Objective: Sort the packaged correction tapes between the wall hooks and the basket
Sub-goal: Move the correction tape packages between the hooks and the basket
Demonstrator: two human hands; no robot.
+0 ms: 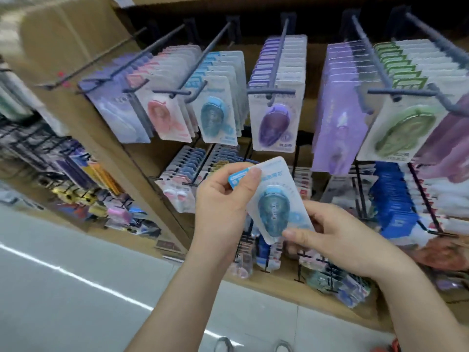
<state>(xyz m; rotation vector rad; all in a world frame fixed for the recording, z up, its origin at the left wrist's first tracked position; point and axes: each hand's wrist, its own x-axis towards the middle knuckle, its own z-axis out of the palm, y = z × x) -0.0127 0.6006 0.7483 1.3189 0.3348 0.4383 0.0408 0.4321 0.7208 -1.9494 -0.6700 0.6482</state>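
A blue pack of correction tape (274, 199) is held up in front of the display by both hands. Its upper corner is pinched between thumb and fingers of the left hand (220, 199), and its lower end is pinched by the right hand (337, 237), whose thumb is laid across the foot of the clear blister. The step in hand is judged to be the hanging of this pack with its like. For that, the card should be turned upright and its top edge freed from under the left thumb so that the hanging hole is exposed. It should then be brought level with the tip of the hook (210, 50) bearing the hanging blue packs (215, 115) and slid on squarely behind the crossbar. The pink packs (167, 118) and the purple packs (275, 120) hang just beside that row and could be brushed or mistaken for it. The green packs (403, 125) hang well apart to the right. Lower racks (193, 174) crowded with small goods lie directly behind the hands. No basket can be made out with certainty, only two metal loops (224, 344) at the bottom edge above the pale floor (63, 288).
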